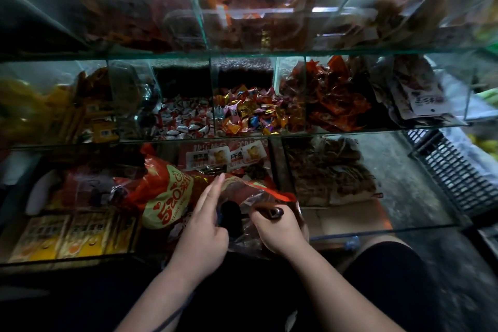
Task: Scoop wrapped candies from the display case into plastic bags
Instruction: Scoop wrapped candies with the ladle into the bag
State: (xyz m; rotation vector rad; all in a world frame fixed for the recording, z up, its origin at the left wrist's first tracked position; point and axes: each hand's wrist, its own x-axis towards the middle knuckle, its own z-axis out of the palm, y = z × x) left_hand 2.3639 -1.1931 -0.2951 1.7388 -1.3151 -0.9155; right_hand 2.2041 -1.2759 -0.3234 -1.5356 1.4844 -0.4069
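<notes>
Wrapped candies (248,113) lie heaped in two neighbouring compartments on the middle shelf of the glass display case (269,51), red-and-white ones on the left and mixed foil colours on the right. Lower down, a crumpled red bag (167,197) printed 520 rests on the bottom level. The left grip (204,226) lays two straight fingers along the bag, the others tucked at its mouth. Whether they pinch it I cannot tell. The right grip (277,229), just beside it, is curled round a dark handle (272,212).
</notes>
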